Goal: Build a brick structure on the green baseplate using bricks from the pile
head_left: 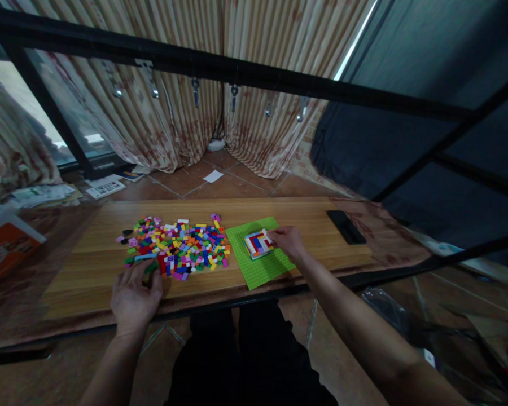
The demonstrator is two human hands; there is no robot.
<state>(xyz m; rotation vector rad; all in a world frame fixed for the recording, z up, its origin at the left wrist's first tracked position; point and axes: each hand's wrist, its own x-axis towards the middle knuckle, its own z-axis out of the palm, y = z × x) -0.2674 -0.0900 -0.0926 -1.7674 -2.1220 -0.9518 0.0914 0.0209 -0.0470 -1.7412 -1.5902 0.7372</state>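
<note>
On a green studded baseplate (254,275) rests a small rectangular build of toy bricks (257,246), with white, red and blue on top. At its upper right corner the fingertips of my right hand (287,241) are pinched together on what looks like a small white brick (265,232). A loose pile of multicoloured toy bricks (195,245) is spread to the left of the baseplate. My left hand (136,294) is at the pile's near left edge, thumb and fingers curled around a dark green brick (150,268). A light blue long brick (146,256) lies just beyond those fingers.
A black phone (346,226) lies on the right of the wooden board (88,270). An orange and white box (8,248) stands at the far left. A black metal bar (254,76) with hanging clips crosses above the board, and curtains hang behind.
</note>
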